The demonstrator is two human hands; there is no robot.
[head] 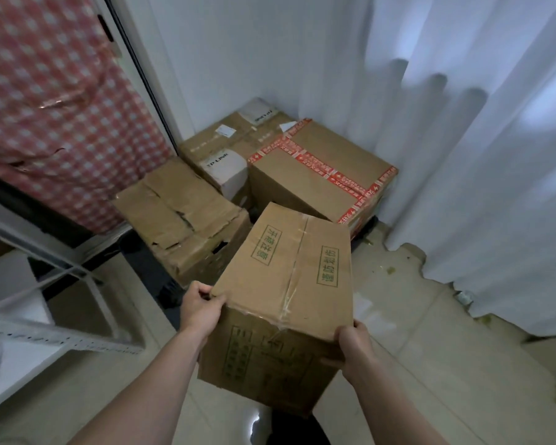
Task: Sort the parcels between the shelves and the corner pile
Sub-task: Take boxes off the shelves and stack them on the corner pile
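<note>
I carry a brown cardboard parcel (286,284) with green printed characters and a clear tape seam, held above the floor in front of me. My left hand (199,308) grips its near left top corner. My right hand (355,345) grips its near right edge. Beyond it, the corner pile holds a crumpled brown box (180,216) on the left, a box with red and white tape (321,171) on the right, a white TP-LINK box (225,170) between them, and a labelled brown box (235,133) at the back.
White metal shelving (61,335) stands at the left, with a red checked cloth (58,107) hanging above it. White curtains (482,155) fall along the right side down to the tiled floor (430,364), where small green scraps lie.
</note>
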